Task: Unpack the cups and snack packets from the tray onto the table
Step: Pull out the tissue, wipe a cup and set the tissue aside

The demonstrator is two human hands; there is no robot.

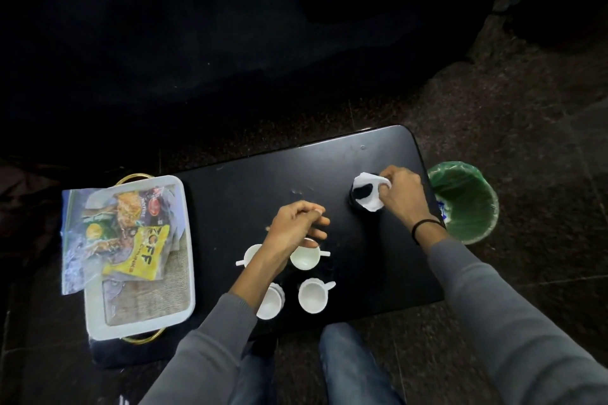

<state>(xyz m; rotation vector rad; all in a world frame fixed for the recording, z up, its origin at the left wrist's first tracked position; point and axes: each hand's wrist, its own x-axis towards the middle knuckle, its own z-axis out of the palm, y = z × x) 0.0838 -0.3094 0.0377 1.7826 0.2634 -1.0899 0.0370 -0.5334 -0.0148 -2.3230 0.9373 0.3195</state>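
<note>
Several white cups stand on the black table in front of me, among them one just below my left hand and one nearer the front edge. My left hand hovers over them with fingers curled and nothing clearly in it. My right hand pinches a white paper lying over a black round object at the table's right. The white tray with gold handles sits at the left. It holds a clear bag of snack packets, with a yellow packet on top.
A bin with a green liner stands on the floor beside the table's right edge. My knees are at the table's front edge. A dark sofa fills the area behind the table. The floor is dark speckled stone.
</note>
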